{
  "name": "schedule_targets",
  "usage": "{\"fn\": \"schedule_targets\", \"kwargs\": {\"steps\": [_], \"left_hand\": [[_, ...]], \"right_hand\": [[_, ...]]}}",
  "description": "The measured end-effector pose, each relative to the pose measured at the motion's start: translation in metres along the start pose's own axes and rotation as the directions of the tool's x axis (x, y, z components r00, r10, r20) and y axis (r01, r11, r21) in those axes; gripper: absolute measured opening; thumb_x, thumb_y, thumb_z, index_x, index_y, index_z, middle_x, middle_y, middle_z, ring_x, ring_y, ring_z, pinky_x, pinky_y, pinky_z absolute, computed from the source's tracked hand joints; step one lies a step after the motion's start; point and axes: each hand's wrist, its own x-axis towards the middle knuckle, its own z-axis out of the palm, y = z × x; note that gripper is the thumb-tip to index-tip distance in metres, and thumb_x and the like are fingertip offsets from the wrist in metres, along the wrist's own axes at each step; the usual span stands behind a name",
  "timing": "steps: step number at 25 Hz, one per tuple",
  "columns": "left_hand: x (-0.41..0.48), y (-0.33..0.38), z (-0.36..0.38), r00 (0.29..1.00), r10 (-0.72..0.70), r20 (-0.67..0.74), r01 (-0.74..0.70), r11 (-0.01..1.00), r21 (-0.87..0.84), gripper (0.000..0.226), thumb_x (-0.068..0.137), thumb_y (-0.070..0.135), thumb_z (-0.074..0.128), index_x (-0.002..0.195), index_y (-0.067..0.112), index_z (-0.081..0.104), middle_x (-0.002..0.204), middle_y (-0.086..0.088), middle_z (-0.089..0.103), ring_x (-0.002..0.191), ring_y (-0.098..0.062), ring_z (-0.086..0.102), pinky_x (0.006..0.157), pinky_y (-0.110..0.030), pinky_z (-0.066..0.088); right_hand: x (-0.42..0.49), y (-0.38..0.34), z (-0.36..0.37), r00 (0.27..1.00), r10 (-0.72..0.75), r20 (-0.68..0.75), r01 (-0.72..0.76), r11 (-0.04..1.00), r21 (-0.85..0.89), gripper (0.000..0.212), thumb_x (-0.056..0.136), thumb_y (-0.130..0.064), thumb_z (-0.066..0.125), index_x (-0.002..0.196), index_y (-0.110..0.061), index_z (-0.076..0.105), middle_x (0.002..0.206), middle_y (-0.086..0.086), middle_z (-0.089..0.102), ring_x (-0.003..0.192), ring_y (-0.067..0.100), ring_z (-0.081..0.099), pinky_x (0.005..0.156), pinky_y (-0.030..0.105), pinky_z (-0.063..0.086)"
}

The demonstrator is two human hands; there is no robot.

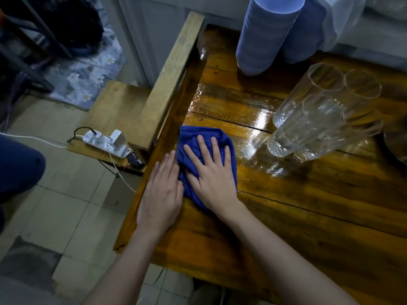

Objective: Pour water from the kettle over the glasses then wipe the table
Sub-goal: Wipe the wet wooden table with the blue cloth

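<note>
Blue cloth sits at the bench's left edge, pressed under the flat, spread right hand; left hand flat beside it, touching. Unwiped water lies at one o'clock — toward the glasses — nearer the right hand.

Dimly lit, with light from the upper right. Streaked with white glare across the wet worktop beside the glasses. Sunk in deep shadow at upper left. Bent by wide-angle distortion at the edges, slightly soft overall
</note>
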Motion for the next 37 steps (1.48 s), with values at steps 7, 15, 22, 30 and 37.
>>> {"fn": "schedule_targets", "kwargs": {"steps": [7, 15, 22, 30, 37], "left_hand": [[-0.001, 0.001, 0.000, 1.000, -0.006, 0.003, 0.006, 1.000, -0.017, 0.057, 0.100, 0.030, 0.025, 0.153, 0.010, 0.023, 0.161, -0.005, 0.021, 0.148, -0.015, 0.017, 0.122, -0.033, 0.009], [-0.012, 0.003, -0.001, 0.999, 0.040, -0.002, -0.040, 0.999, -0.035, 0.059, 0.098, 0.033, 0.027, 0.149, 0.003, 0.031, 0.157, -0.013, 0.028, 0.147, -0.025, 0.023, 0.121, -0.044, 0.014], [-0.080, 0.012, -0.002, 0.970, 0.234, 0.067, -0.235, 0.972, 0.020, 0.057, 0.099, 0.033, 0.029, 0.149, 0.005, 0.032, 0.157, -0.011, 0.029, 0.148, -0.022, 0.021, 0.120, -0.046, 0.018], [-0.085, 0.009, 0.005, 0.982, 0.186, 0.037, -0.188, 0.981, 0.054, 0.056, 0.099, 0.031, 0.029, 0.151, 0.009, 0.027, 0.160, -0.008, 0.025, 0.149, -0.017, 0.017, 0.121, -0.043, 0.017], [-0.082, 0.011, 0.005, 0.984, 0.171, 0.048, -0.176, 0.978, 0.111, 0.055, 0.102, 0.029, 0.023, 0.154, 0.009, 0.018, 0.163, -0.006, 0.014, 0.151, -0.015, 0.008, 0.122, -0.040, 0.013]], "right_hand": [[-0.109, 0.069, -0.010, 0.996, 0.084, 0.007, -0.084, 0.996, 0.000, 0.063, 0.098, -0.057, 0.021, 0.156, -0.038, 0.009, 0.166, -0.001, 0.000, 0.153, 0.025, -0.007, 0.121, 0.052, -0.001], [-0.251, 0.184, -0.028, 0.955, 0.297, -0.021, -0.296, 0.954, 0.045, 0.061, 0.098, -0.053, 0.028, 0.155, -0.038, 0.015, 0.166, -0.003, 0.004, 0.153, 0.021, -0.004, 0.122, 0.052, 0.003], [-0.260, 0.185, -0.021, 0.906, 0.419, -0.057, -0.419, 0.908, 0.005, 0.066, 0.098, -0.063, 0.012, 0.155, -0.031, 0.021, 0.166, 0.003, 0.010, 0.152, 0.032, 0.004, 0.119, 0.061, 0.008], [-0.219, 0.092, -0.006, 0.945, 0.326, -0.036, -0.327, 0.944, -0.050, 0.069, 0.097, -0.063, 0.013, 0.156, -0.030, 0.019, 0.166, 0.005, 0.010, 0.151, 0.039, 0.002, 0.116, 0.066, 0.009], [-0.160, -0.003, 0.011, 0.994, 0.110, -0.002, -0.110, 0.991, -0.078, 0.070, 0.096, -0.063, 0.023, 0.157, -0.030, 0.014, 0.166, 0.008, 0.006, 0.150, 0.044, 0.001, 0.116, 0.068, 0.008]]}}
